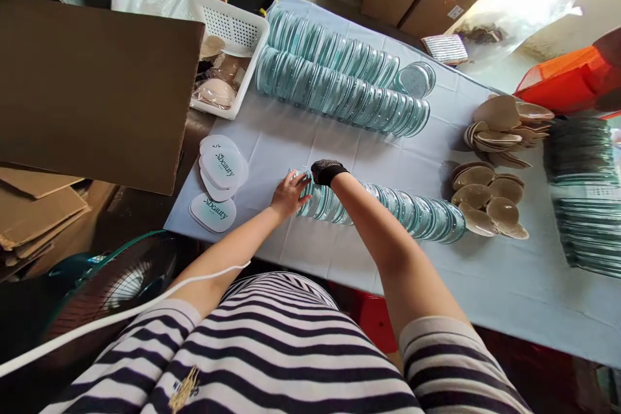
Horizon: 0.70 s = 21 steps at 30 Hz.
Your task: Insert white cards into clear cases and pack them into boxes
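Note:
A near row of clear, rounded plastic shells (412, 210) with bluish-green edges stands packed on the table before me. At its left end, my left hand (290, 194) is bare and closes its fingers round the end shells. Close beside it, my right hand (327, 171), in a black glove, is curled over the top of the same row. Its fingertips are hidden, so what they grip does not show. Left of my hands lie white rounded cards (223, 168) printed "Sbeauty", in two loose groups.
Two more rows of shells (339, 94) stand farther back. Beige cup-shaped pads (490, 197) lie in piles at the right, beside tall stacks of shells (587, 200). A white basket (252, 45) and a large cardboard box (92, 90) stand left, above a fan (116, 284).

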Each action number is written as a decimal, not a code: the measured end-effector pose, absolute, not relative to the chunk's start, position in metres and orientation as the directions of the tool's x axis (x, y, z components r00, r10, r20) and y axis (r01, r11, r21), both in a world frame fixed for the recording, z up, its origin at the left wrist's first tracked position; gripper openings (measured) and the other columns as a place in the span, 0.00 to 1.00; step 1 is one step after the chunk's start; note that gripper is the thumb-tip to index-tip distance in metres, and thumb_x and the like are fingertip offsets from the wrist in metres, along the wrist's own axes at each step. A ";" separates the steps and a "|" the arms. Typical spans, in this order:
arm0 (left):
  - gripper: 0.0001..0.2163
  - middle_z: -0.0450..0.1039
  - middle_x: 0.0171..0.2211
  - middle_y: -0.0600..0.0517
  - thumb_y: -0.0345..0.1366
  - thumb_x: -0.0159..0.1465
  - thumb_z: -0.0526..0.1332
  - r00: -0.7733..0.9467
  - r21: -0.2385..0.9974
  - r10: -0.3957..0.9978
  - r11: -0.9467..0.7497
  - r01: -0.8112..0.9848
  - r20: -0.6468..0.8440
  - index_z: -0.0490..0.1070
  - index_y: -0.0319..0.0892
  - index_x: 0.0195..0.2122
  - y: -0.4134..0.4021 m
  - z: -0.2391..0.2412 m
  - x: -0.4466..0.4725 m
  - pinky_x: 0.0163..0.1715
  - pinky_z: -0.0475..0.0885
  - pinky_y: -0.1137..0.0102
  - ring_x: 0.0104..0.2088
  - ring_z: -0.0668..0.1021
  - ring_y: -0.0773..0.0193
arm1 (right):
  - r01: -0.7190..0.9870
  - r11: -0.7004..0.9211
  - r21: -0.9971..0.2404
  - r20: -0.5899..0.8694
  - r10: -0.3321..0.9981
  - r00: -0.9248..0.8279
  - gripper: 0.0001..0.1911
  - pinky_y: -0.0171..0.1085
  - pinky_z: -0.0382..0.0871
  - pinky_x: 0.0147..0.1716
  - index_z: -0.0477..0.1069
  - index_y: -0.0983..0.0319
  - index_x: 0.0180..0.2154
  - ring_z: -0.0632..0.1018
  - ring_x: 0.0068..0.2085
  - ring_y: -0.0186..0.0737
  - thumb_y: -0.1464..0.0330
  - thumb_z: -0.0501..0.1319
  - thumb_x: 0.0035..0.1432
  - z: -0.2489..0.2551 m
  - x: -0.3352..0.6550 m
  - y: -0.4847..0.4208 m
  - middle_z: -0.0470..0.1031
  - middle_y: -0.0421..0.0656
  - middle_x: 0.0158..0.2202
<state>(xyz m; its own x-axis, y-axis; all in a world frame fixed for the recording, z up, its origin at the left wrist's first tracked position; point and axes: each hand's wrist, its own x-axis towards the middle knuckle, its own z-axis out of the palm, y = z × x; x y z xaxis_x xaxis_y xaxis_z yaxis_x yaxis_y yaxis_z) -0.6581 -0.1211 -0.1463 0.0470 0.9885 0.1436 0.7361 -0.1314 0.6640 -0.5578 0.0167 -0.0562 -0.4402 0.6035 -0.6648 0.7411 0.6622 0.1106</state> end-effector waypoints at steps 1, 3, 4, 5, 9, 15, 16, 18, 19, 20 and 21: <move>0.21 0.67 0.62 0.48 0.43 0.65 0.61 0.046 0.658 0.989 -0.127 0.742 0.140 0.70 0.50 0.60 -0.121 -0.146 -0.658 0.64 0.60 0.55 0.68 0.58 0.47 | 0.709 0.696 0.115 -0.652 0.591 -0.475 0.18 0.42 0.71 0.45 0.76 0.68 0.49 0.79 0.48 0.53 0.69 0.61 0.58 -0.056 -0.559 0.014 0.78 0.58 0.47; 0.21 0.67 0.62 0.49 0.43 0.65 0.61 0.039 0.648 0.990 -0.118 0.753 0.135 0.70 0.50 0.60 -0.121 -0.147 -0.659 0.64 0.60 0.55 0.68 0.58 0.48 | 0.691 0.715 0.104 -0.593 0.602 -0.534 0.16 0.42 0.71 0.45 0.76 0.67 0.48 0.79 0.48 0.53 0.70 0.60 0.59 -0.056 -0.550 0.001 0.78 0.59 0.45; 0.21 0.67 0.62 0.49 0.43 0.65 0.61 0.037 0.643 0.990 -0.116 0.757 0.135 0.70 0.50 0.60 -0.121 -0.147 -0.659 0.64 0.60 0.55 0.68 0.58 0.48 | 0.708 0.700 0.091 -0.556 0.626 -0.547 0.16 0.41 0.71 0.45 0.76 0.66 0.48 0.79 0.48 0.52 0.69 0.58 0.61 -0.057 -0.542 -0.011 0.79 0.58 0.45; 0.21 0.67 0.62 0.48 0.43 0.65 0.60 0.037 0.638 0.990 -0.115 0.761 0.135 0.70 0.49 0.60 -0.121 -0.147 -0.659 0.65 0.59 0.55 0.68 0.58 0.48 | 0.737 0.672 0.072 -0.512 0.659 -0.551 0.16 0.40 0.70 0.44 0.76 0.65 0.48 0.79 0.47 0.51 0.68 0.56 0.62 -0.059 -0.532 -0.024 0.79 0.57 0.45; 0.21 0.67 0.62 0.46 0.44 0.66 0.59 0.045 0.628 0.989 -0.127 0.768 0.144 0.70 0.47 0.60 -0.121 -0.149 -0.658 0.66 0.56 0.54 0.68 0.58 0.47 | 0.853 0.521 -0.044 -0.392 0.776 -0.494 0.19 0.36 0.69 0.40 0.75 0.60 0.48 0.80 0.45 0.47 0.63 0.48 0.67 -0.088 -0.493 -0.094 0.80 0.51 0.43; 0.22 0.66 0.62 0.45 0.42 0.66 0.59 0.043 0.614 0.993 -0.104 0.782 0.114 0.69 0.45 0.61 -0.124 -0.142 -0.660 0.66 0.57 0.52 0.68 0.58 0.46 | 0.883 0.430 -0.188 -0.481 0.744 -0.464 0.21 0.41 0.69 0.48 0.74 0.60 0.52 0.77 0.51 0.50 0.64 0.46 0.69 -0.142 -0.484 -0.160 0.78 0.53 0.50; 0.22 0.66 0.63 0.45 0.42 0.66 0.59 0.041 0.605 0.993 -0.100 0.790 0.111 0.69 0.46 0.61 -0.125 -0.140 -0.660 0.66 0.54 0.51 0.68 0.57 0.45 | 0.877 0.434 -0.206 -0.486 0.733 -0.476 0.21 0.42 0.69 0.49 0.74 0.60 0.52 0.77 0.52 0.50 0.63 0.46 0.69 -0.140 -0.483 -0.160 0.77 0.52 0.51; 0.22 0.64 0.64 0.46 0.40 0.66 0.59 0.050 0.572 0.992 -0.110 0.813 0.119 0.68 0.48 0.61 -0.126 -0.134 -0.657 0.68 0.47 0.47 0.69 0.56 0.44 | 0.873 0.434 -0.221 -0.457 0.745 -0.486 0.23 0.41 0.70 0.49 0.74 0.58 0.52 0.77 0.51 0.49 0.60 0.45 0.70 -0.126 -0.476 -0.147 0.77 0.51 0.52; 0.22 0.62 0.65 0.46 0.39 0.65 0.59 0.071 0.554 0.989 -0.132 0.822 0.131 0.68 0.48 0.62 -0.126 -0.131 -0.654 0.68 0.43 0.46 0.69 0.55 0.45 | 0.884 0.419 -0.207 -0.425 0.776 -0.466 0.24 0.40 0.70 0.48 0.74 0.57 0.53 0.77 0.51 0.48 0.59 0.44 0.71 -0.114 -0.470 -0.134 0.77 0.50 0.52; 0.23 0.61 0.66 0.47 0.38 0.65 0.60 0.105 0.537 0.984 -0.167 0.827 0.144 0.67 0.49 0.62 -0.126 -0.129 -0.650 0.68 0.41 0.46 0.70 0.54 0.45 | 0.901 0.394 -0.180 -0.378 0.818 -0.433 0.24 0.40 0.71 0.47 0.73 0.57 0.54 0.78 0.50 0.48 0.58 0.43 0.71 -0.101 -0.464 -0.118 0.77 0.50 0.52; 0.24 0.60 0.67 0.47 0.38 0.65 0.60 0.149 0.524 0.977 -0.206 0.826 0.150 0.66 0.49 0.63 -0.125 -0.128 -0.645 0.69 0.40 0.48 0.70 0.53 0.46 | 0.922 0.361 -0.141 -0.328 0.861 -0.388 0.24 0.40 0.71 0.46 0.72 0.57 0.55 0.78 0.50 0.47 0.59 0.43 0.71 -0.089 -0.459 -0.099 0.77 0.50 0.52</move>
<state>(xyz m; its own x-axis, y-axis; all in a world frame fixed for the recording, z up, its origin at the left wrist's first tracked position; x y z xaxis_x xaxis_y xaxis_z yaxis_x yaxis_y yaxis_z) -0.6448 -0.1246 -0.1277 0.1486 0.9774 0.1505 0.8260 -0.2063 0.5245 -0.4589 -0.0994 -0.0890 -0.3877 0.8614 -0.3283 0.9218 0.3612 -0.1408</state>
